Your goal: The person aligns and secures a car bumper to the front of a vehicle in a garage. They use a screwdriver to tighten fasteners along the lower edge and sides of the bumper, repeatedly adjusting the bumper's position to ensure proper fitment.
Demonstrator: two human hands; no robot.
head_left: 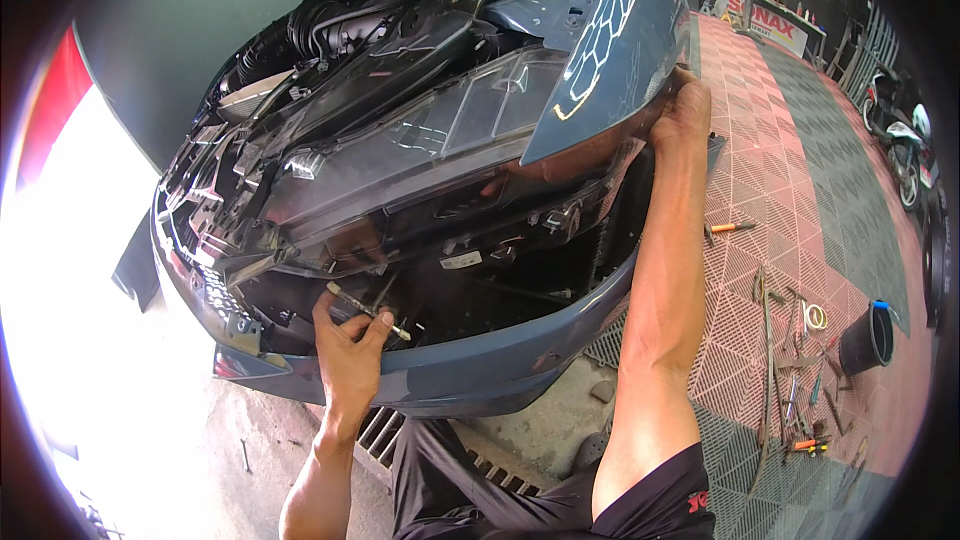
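A blue-grey car stands with its hood up, and its front bumper (480, 370) sits apart from the headlight (430, 175), leaving a dark gap. At that gap, my left hand (350, 360) has its thumb and fingers closed on a slim, light-coloured rod-shaped tool (368, 311), whose exact kind I cannot make out. The tool lies slantwise, just below the headlight's lower edge. Farther right, my right hand (685, 110) reaches to the outer end of the headlight, under the edge of the fender (610, 50). Its fingertips are hidden there.
Hand tools (800, 390) and a roll of tape (815, 317) lie on the tiled floor at right, beside a black bucket (867, 340). An orange-handled tool (733, 227) lies nearer the car. A floor grate (380, 432) runs below the bumper. A motorcycle (900, 135) stands far right.
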